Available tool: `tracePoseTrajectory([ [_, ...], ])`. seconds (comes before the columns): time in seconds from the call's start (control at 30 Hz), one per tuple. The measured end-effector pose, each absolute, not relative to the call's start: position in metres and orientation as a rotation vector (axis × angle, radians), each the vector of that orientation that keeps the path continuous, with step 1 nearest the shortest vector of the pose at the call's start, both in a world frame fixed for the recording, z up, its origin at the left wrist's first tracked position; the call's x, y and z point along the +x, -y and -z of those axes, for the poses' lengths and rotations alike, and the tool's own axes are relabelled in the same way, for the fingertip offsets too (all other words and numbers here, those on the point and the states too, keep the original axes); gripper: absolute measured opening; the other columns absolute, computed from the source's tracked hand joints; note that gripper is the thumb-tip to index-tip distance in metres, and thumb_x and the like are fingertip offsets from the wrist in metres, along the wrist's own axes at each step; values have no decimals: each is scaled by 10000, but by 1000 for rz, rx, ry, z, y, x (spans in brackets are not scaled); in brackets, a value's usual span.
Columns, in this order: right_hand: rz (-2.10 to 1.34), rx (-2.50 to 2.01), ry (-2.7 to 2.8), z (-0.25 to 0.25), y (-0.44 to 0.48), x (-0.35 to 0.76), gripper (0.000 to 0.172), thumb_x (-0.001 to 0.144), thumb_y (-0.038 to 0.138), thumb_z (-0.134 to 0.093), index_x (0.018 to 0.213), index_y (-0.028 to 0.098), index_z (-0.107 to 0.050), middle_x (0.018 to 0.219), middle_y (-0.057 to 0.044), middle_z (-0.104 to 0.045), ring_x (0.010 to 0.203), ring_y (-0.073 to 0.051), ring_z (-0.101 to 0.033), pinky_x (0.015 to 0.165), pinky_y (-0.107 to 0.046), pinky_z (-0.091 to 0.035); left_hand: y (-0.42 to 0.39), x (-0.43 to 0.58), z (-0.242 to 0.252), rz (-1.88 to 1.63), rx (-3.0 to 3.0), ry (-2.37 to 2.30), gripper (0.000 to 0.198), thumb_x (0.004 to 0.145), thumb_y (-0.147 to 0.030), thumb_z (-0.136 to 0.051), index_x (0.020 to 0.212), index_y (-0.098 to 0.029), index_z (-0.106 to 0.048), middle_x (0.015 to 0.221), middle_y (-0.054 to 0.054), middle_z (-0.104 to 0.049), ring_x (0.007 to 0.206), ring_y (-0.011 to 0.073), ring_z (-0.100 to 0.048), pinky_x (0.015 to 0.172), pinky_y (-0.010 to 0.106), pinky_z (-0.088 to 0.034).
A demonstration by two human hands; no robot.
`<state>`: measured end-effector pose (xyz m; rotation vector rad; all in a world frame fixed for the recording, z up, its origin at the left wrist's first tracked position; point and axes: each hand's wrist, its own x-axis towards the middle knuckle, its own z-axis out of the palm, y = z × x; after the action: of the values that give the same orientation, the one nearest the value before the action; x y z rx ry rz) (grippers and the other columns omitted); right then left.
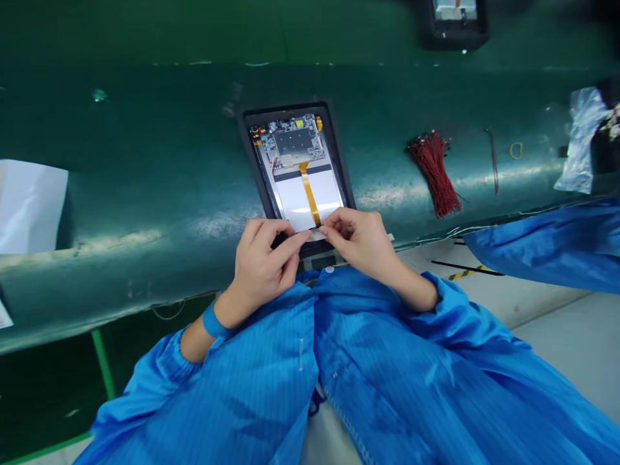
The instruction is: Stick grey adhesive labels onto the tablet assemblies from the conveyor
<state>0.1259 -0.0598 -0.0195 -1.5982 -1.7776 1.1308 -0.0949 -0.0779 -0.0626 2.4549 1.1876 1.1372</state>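
An opened tablet [269, 188] lies in a black frame at the table's front edge. Its circuit board [293, 143] is at the far end, with white battery cells [290, 197] nearer me. An orange ribbon cable [310, 194] runs down over the cells. My left hand [266, 258] rests at the near end of the tablet, fingers apart, one fingertip reaching toward the cable's lower end. Opposite it, my right hand [361, 242] pinches thumb and finger together by the cable's end. Whatever is in that pinch is too small to make out. A small pale strip shows between the fingertips.
To the right on the green table [194, 142] lie a bundle of dark red wires [436, 174], a dark strip [493, 161], a yellow rubber band [516, 151] and a clear plastic bag [578, 139]. Another framed device [455, 29] sits behind. White paper [31, 206] is at left.
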Motion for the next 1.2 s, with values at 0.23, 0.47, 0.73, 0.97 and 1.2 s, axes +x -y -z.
tracePoseTrajectory([
  [0.23,-1076,-1653,1834,17,58,123,149,922,201,-637,775,190,-648,671,37,-643,586,-87,-516,656,-250,-406,78,-97,68,-1053,2535,-1157,411,882,-102,-663,1262,-241,-733,1111,113,-694,987,256,-578,847,409,-456],
  [0.47,-1107,-1627,1814,18,57,126,134,905,198,-636,772,185,-638,667,42,-624,589,-80,-524,644,-246,-408,79,-98,68,-1079,2541,-1157,401,878,-109,-664,1251,-236,-740,1076,108,-705,965,256,-587,827,408,-445],
  [0.73,-1196,-1536,1759,19,60,127,153,933,288,-652,819,185,-656,703,33,-646,609,-88,-544,632,-248,-426,83,-100,63,-1272,2354,-1293,398,844,-81,-669,1206,-215,-770,985,93,-709,907,243,-610,841,423,-479],
  [0.97,-1072,-1635,1841,15,58,123,122,909,209,-631,790,187,-644,667,40,-627,569,-82,-498,618,-244,-398,82,-99,65,-1153,2481,-1241,361,844,-106,-692,1174,-216,-786,1073,117,-698,975,270,-577,841,437,-460],
  [1.2,-1028,-1679,1895,15,58,122,125,902,191,-620,777,192,-632,651,42,-607,577,-88,-510,642,-252,-390,81,-96,69,-1017,2550,-1227,393,872,-132,-702,1243,-240,-773,1215,137,-679,1086,304,-557,907,474,-438],
])
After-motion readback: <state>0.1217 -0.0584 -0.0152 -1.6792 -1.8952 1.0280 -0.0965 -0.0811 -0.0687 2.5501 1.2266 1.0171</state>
